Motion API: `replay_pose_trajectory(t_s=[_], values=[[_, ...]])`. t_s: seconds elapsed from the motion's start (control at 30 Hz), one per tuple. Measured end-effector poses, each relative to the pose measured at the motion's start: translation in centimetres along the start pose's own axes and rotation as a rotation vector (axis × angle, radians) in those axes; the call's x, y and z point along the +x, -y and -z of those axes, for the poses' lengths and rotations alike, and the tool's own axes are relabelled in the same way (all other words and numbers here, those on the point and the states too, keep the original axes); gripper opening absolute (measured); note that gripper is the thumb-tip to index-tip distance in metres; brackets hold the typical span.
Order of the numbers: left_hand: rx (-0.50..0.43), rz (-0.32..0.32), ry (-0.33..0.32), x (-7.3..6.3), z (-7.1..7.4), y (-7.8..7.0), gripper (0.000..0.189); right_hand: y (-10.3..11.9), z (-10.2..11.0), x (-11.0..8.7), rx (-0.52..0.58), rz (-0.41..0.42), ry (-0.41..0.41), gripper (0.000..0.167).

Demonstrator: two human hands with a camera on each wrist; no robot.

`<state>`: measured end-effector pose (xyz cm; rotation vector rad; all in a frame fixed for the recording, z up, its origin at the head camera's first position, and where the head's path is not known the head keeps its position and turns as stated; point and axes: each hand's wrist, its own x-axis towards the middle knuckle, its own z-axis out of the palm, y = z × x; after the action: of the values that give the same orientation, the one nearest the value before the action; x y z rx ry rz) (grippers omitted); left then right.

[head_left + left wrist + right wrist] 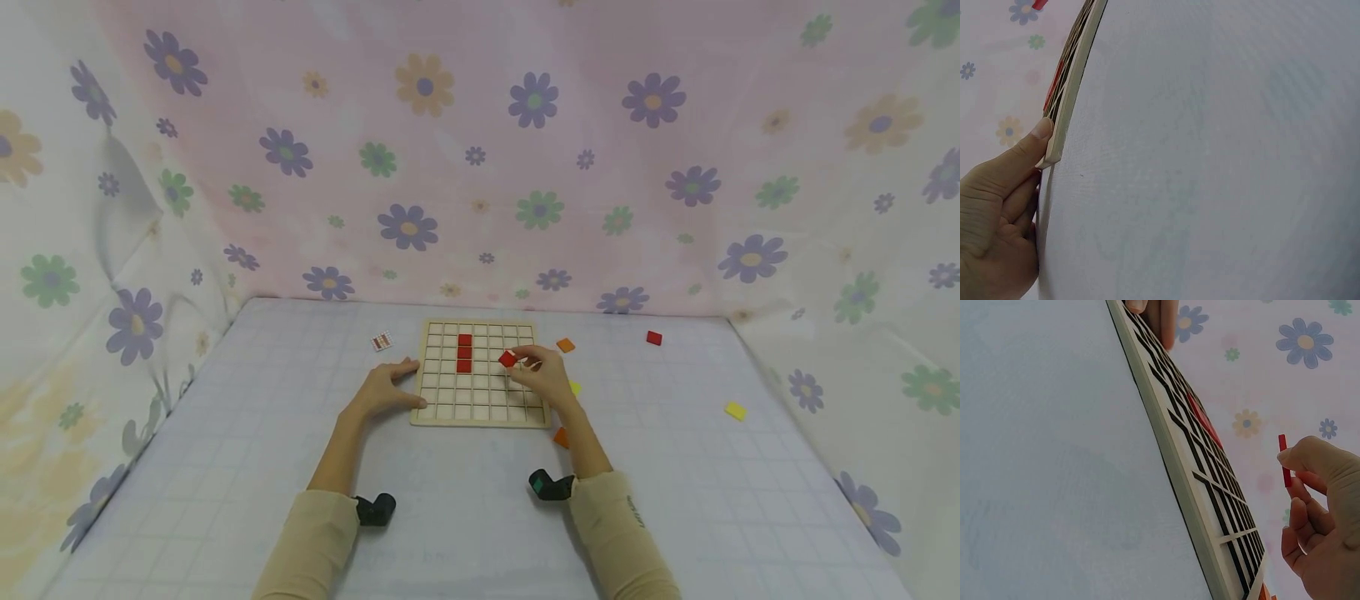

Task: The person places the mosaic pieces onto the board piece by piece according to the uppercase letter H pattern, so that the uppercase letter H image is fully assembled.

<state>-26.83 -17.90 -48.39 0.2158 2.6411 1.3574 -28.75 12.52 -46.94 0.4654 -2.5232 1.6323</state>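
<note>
My right hand [543, 375] pinches a small red square tile [507, 358] between thumb and fingertips, above the right part of a wooden grid board [480, 421]. In the right wrist view the red tile [1284, 461] stands edge-on, apart from the board. My left hand [382, 390] touches the board's left edge with thumb and fingers spread apart. The left wrist view shows the thumb [1038, 134] on the board's rim, with the other fingers partly hidden. Several red tiles [465, 352] sit in one column of the grid, left of its middle.
An orange tile [566, 344] and another orange tile [562, 437] lie right of the board, with a yellow tile [575, 388] partly behind my hand. Farther right are a red tile [654, 337] and a yellow tile [736, 411]. A small patterned card [381, 341] lies left.
</note>
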Motion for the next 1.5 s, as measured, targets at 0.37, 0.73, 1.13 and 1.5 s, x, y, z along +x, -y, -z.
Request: replay_pose_trajectory(t_s=[0.37,0.73,1.13,1.5], values=[[0.012,-0.008,-0.001,0.1,0.0,0.1,0.08,0.0,-1.8,0.0,-0.022,0.06,0.046,0.034],[-0.001,-0.007,-0.004,0.2,0.0,0.1,0.08,-0.2,-4.1,0.2,0.001,0.061,0.092,0.033],[0.016,-0.016,-0.013,-0.2,0.1,-0.3,0.079,0.0,-5.4,0.3,-0.035,0.14,0.201,0.032],[0.013,-0.021,-0.013,-0.2,0.1,-0.2,0.079,0.1,-5.6,0.9,-0.124,0.11,0.337,0.034]])
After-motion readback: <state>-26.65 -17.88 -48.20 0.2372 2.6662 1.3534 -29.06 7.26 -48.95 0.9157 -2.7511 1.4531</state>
